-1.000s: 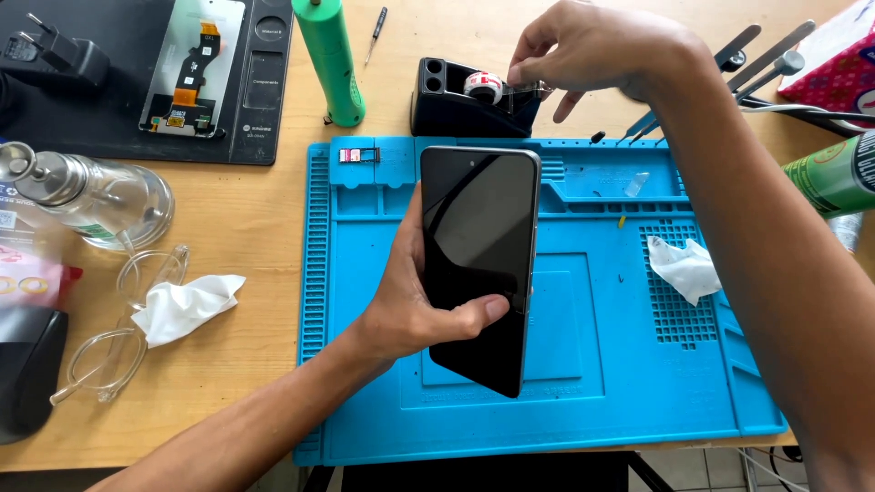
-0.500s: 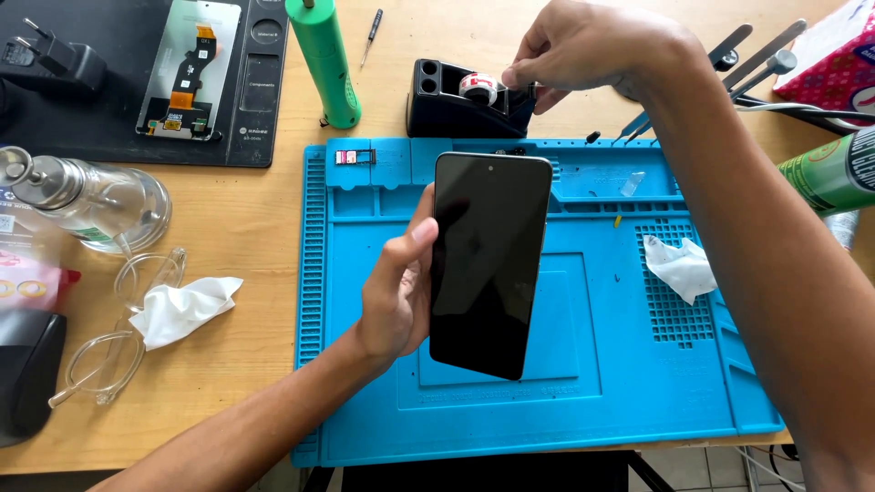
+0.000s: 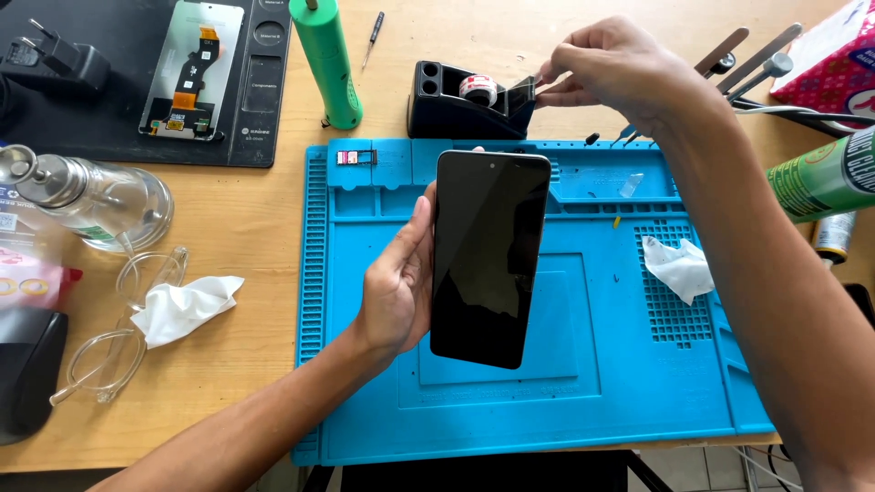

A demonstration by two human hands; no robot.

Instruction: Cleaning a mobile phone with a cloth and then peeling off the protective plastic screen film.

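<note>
Left grip (image 3: 396,287) cradling upright phone (image 3: 488,260) — right grip (image 3: 606,68) pinching tape (image 3: 527,85)

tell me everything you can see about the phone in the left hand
The phone is a slim black slab with rounded corners and a glossy dark screen that is off, showing only faint reflections. A small front camera dot sits near its top edge. It is held upright, screen toward the camera, tilted slightly, above the blue work mat and not touching it. The left hand grips it by its left edge, thumb along the side, fingertips just showing past the top. Its back is hidden. The right hand is away at the tape dispenser.
</note>
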